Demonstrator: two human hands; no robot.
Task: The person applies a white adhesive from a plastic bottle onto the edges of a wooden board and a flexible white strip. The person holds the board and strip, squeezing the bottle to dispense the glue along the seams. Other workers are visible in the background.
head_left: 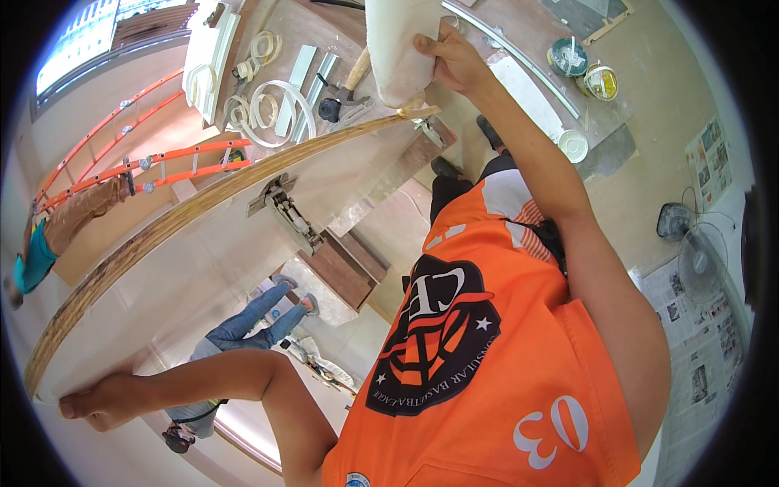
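My right hand is closed on a long white object, which I cannot identify, at the top middle; a small yellowish piece shows below its lower end, at the wooden edge. My left hand grips the lower-left end of a large white board with a striped plywood edge. Two metal hinges, the larger near the middle, are fixed to the board's face. A hammer lies just beyond the board.
A worktable holds trim coils, strips and tubs. Orange ladders are at left, beside a person in teal; another person in jeans is below the board. A fan and newspapers are at right.
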